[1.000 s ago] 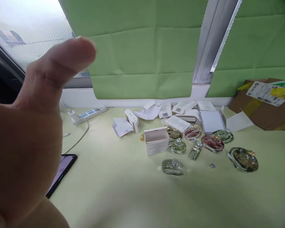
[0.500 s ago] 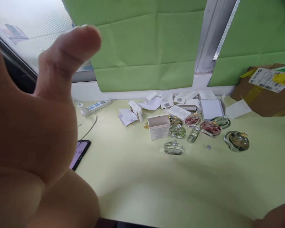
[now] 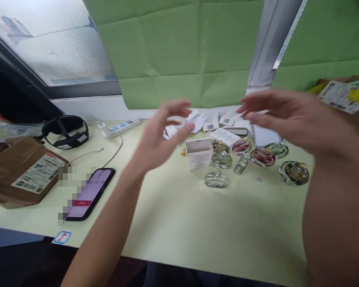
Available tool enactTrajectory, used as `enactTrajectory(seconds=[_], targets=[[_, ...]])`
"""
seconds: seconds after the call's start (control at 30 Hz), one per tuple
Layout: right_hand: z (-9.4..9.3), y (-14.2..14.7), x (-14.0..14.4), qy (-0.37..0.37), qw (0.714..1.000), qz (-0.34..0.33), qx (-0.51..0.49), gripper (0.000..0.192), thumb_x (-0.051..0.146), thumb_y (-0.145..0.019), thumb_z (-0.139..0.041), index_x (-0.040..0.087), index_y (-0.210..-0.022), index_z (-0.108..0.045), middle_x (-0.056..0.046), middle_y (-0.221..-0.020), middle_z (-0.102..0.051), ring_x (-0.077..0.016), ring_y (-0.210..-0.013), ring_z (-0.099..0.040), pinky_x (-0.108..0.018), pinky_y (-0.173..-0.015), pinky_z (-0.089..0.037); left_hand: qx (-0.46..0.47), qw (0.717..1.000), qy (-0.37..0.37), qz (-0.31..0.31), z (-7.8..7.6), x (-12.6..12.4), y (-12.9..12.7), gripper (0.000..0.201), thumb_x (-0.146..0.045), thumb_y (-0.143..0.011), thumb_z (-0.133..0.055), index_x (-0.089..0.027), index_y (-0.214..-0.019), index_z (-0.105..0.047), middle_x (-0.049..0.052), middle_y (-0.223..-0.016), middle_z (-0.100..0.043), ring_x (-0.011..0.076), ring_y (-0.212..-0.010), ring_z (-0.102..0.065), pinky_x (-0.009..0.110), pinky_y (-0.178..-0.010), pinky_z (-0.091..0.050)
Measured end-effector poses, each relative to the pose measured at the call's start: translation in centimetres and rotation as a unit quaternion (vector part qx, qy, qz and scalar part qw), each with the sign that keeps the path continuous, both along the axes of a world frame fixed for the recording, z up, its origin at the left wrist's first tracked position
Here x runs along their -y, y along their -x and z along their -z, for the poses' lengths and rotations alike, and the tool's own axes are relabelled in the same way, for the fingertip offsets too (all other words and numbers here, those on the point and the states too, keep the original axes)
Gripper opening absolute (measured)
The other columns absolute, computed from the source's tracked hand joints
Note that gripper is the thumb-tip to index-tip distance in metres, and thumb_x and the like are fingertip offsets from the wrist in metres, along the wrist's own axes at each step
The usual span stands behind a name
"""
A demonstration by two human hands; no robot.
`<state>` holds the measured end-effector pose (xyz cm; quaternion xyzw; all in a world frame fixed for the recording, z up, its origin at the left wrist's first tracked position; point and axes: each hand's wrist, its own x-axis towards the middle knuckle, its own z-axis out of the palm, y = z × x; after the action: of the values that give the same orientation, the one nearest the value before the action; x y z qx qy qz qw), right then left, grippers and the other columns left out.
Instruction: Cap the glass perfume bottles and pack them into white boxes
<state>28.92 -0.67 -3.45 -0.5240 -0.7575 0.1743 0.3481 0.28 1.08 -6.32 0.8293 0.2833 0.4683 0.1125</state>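
My left hand [image 3: 164,137] hovers above the table, fingers apart and curved, holding nothing. To the right my right hand [image 3: 290,115] is raised too, blurred, with its thumb apart from the fingers and nothing in it. Between them an open white box [image 3: 199,156] stands upright. Beside it lie several glass perfume bottles: a clear one [image 3: 216,180] in front, a green one [image 3: 221,160], a slim clear one [image 3: 242,164], a red one [image 3: 263,157] and a dark one with a gold cap [image 3: 293,173]. A small round piece [image 3: 259,179] lies near them.
Several white cartons [image 3: 225,136] are heaped along the window sill. A phone [image 3: 91,194] lies at left, near a cardboard box [image 3: 26,171], a black head strap [image 3: 66,132] and a power strip [image 3: 124,128]. Another cardboard box [image 3: 344,99] stands at far right.
My left hand has moved away from the camera and out over the table. My right hand has come up from the lower right corner. The bottles and white box have not been moved.
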Motion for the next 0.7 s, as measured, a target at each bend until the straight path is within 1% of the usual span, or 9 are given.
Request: enactTrajectory(seconds=[0.07,0.1,0.17,0.23,0.37,0.47,0.53,0.63,0.7], targets=[[1.5,1.3,-1.6,0.086,0.995,-0.053,0.007,0.038,0.048,-0.09,-0.06,0.03,-0.123,-0.064,-0.006,-0.126,-0.066,-0.0191,-0.097,-0.065,-0.03,-0.069,-0.054,-0.024,0.998,0.02,-0.048,4.7,-1.1,-0.4,0.065,-0.035,-0.087,-0.071,-0.026,-0.142,-0.038,0.011,-0.135,-0.053,0.0245,-0.124,-0.056,0.044,-0.098,-0.054],[2.4,1.9,-2.5,0.107,0.992,-0.07,0.008,0.04,0.049,-0.089,-0.06,0.029,-0.125,-0.063,-0.007,-0.128,-0.065,-0.0208,-0.098,-0.064,-0.03,-0.066,-0.054,-0.024,0.998,0.023,-0.057,6.9,-1.5,-0.5,0.074,-0.035,-0.085,-0.072,-0.027,-0.146,-0.031,0.013,-0.14,-0.048,0.0258,-0.128,-0.052,0.045,-0.099,-0.054],[4.1,3.0,-4.0,0.13,0.984,-0.115,0.029,0.045,0.048,-0.09,-0.059,0.029,-0.131,-0.059,-0.007,-0.132,-0.062,-0.0214,-0.098,-0.064,-0.031,-0.067,-0.053,-0.023,0.998,-0.001,-0.058,10.4,-2.1,-0.5,0.072,-0.033,-0.086,-0.071,-0.029,-0.145,-0.028,0.014,-0.141,-0.044,0.0259,-0.128,-0.051,0.045,-0.098,-0.054],[5.3,3.5,-4.9,0.142,0.979,-0.14,0.044,0.049,0.047,-0.091,-0.058,0.028,-0.136,-0.055,-0.008,-0.136,-0.06,-0.0214,-0.097,-0.065,-0.031,-0.069,-0.053,-0.046,0.997,-0.042,-0.04,12.5,-2.4,-0.3,0.063,-0.028,-0.089,-0.069,-0.03,-0.14,-0.032,0.013,-0.14,-0.042,0.0264,-0.133,-0.044,0.046,-0.101,-0.051],[6.0,3.5,-5.2,0.181,0.967,-0.157,0.084,0.054,0.048,-0.092,-0.057,0.027,-0.141,-0.05,-0.01,-0.12,-0.067,-0.0216,-0.093,-0.065,-0.031,-0.069,-0.051,-0.068,0.995,-0.057,-0.036,13.9,-2.4,-0.1,0.042,-0.021,-0.094,-0.059,-0.028,-0.131,-0.04,0.014,-0.142,-0.036,0.0249,-0.132,-0.044,0.045,-0.101,-0.05],[5.8,3.3,-4.9,0.172,0.97,-0.154,0.082,0.052,0.046,-0.09,-0.059,0.028,-0.138,-0.05,-0.008,-0.116,-0.067,-0.021,-0.092,-0.065,-0.03,-0.067,-0.05,-0.067,0.997,-0.025,-0.041,14.3,-2.3,-0.2,0.035,-0.02,-0.097,-0.054,-0.026,-0.129,-0.041,0.013,-0.134,-0.043,0.0225,-0.125,-0.049,0.043,-0.098,-0.052],[5.7,3.4,-4.8,0.122,0.98,-0.143,0.067,0.043,0.044,-0.087,-0.065,0.027,-0.126,-0.057,-0.007,-0.115,-0.065,-0.0198,-0.09,-0.063,-0.029,-0.065,-0.048,-0.049,0.998,-0.009,-0.036,14.6,-2.3,-0.4,0.037,-0.021,-0.097,-0.053,-0.026,-0.131,-0.04,0.012,-0.131,-0.048,0.0213,-0.121,-0.051,0.039,-0.094,-0.054],[5.3,3.7,-4.5,0.056,0.981,-0.165,0.08,0.018,0.04,-0.086,-0.066,0.026,-0.096,-0.067,-0.003,-0.102,-0.062,-0.0166,-0.083,-0.058,-0.029,-0.065,-0.045,-0.013,0.999,0.018,-0.028,14.9,-2.2,-0.6,0.049,-0.024,-0.097,-0.055,-0.029,-0.14,-0.034,0.012,-0.138,-0.047,0.0222,-0.124,-0.053,0.039,-0.093,-0.056],[5.2,4.0,-4.5,0.046,0.975,-0.193,0.105,0.015,0.04,-0.088,-0.064,0.027,-0.09,-0.071,-0.002,-0.099,-0.059,-0.0151,-0.08,-0.056,-0.029,-0.064,-0.043,0.006,0.999,0.04,-0.027,14.9,-2.2,-0.7,0.056,-0.026,-0.096,-0.057,-0.031,-0.145,-0.029,0.012,-0.144,-0.044,0.0233,-0.124,-0.055,0.041,-0.095,-0.056]])
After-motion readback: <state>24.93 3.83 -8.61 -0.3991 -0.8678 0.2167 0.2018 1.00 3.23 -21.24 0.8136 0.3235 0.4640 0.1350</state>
